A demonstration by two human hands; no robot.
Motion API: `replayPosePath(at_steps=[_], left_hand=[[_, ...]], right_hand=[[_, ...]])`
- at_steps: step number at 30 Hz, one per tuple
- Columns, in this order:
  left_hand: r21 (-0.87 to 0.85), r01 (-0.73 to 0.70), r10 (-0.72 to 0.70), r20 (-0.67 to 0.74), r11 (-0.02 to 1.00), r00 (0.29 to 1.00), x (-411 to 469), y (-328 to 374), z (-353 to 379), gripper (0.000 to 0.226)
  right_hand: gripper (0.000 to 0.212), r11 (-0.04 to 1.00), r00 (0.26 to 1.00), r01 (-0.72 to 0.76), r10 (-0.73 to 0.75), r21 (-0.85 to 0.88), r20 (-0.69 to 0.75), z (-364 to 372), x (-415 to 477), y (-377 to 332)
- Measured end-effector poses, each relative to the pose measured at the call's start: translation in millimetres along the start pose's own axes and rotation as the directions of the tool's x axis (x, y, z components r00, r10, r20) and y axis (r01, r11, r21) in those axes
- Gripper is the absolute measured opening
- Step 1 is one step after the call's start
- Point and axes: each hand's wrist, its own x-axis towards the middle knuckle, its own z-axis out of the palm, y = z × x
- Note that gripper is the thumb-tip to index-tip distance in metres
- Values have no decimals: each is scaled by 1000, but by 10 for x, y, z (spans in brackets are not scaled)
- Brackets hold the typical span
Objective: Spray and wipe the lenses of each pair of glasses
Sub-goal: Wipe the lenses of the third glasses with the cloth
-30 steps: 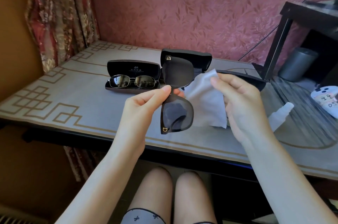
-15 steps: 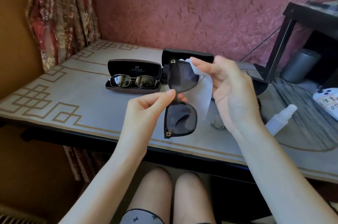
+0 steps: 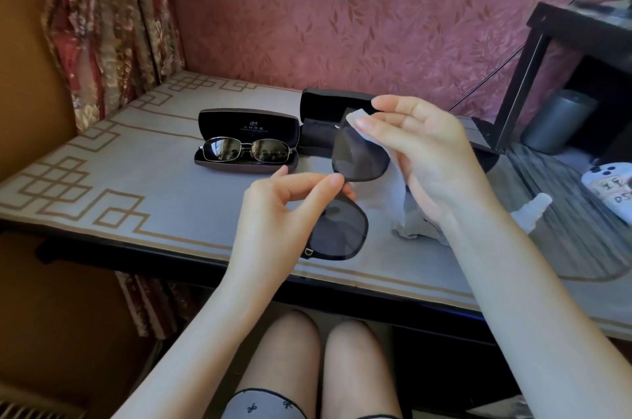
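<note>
My left hand (image 3: pixel 284 203) pinches the bridge of black-framed sunglasses (image 3: pixel 345 234), held upright above the table with one lens over the other. My right hand (image 3: pixel 424 158) grips a white cloth (image 3: pixel 386 189) and presses its corner with the thumb on the top edge of the upper lens (image 3: pixel 359 158). Metal-framed sunglasses (image 3: pixel 246 152) lie in an open dark case (image 3: pixel 246 124) further back on the left. A white spray bottle (image 3: pixel 530 210) lies on the table, partly hidden behind my right forearm.
A second open black case (image 3: pixel 321 117) stands behind the held glasses. At the right are a black stand (image 3: pixel 519 90), a grey cylinder (image 3: pixel 557 121) and a white device with buttons (image 3: pixel 612 186). The table (image 3: pixel 102 186) has a patterned border; curtain and wall lie behind.
My right hand rose with the cloth from beside the glasses to the upper lens and now presses it there. My left hand kept holding the bridge.
</note>
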Motion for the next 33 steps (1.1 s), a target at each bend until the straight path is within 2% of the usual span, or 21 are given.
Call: replayPosePath(at_steps=[4,6,10,13,16,20,24,26,30,33], left_hand=[[54,-36,37,-17,998,999,-4,13,34,25],[46,-46,48,-35,998,998,-5,7,28,25],[44,-40,42,-50,998,998,-22,8,42,24],[47,-37,39,-37,998,999,-37,-9,58,25],[23,-32,32,-32,999,999,-51,-7,68,23],[-43,42,-43,-31,998,999,-44,13,77,19],[-64,68,-69,-13,996,998,-41,-8,73,18],[-74,79,-80,-15,994,997,-40,-27,68,18],[-106,108,-108,2,988,994,-41,-29,77,17],[-104,103,-104,-1,989,995,-42,-12,70,18]], right_hand=[[28,987,993,99,-106,-130,-44,64,41,-60],[32,986,992,107,-115,-129,-58,78,41,-57],[33,997,999,-30,27,-67,-46,27,21,11],[31,989,989,-145,146,-43,28,-21,-1,37],[42,980,979,-195,197,-50,49,-29,-32,-8],[44,969,976,-182,199,-165,91,-39,-61,-52],[39,967,949,-247,255,-64,183,-97,-89,-88],[33,968,945,-236,248,-80,214,-138,-76,-97],[35,968,937,-234,251,-95,242,-191,-53,-70],[32,973,960,-188,211,-137,185,-182,-44,-46]])
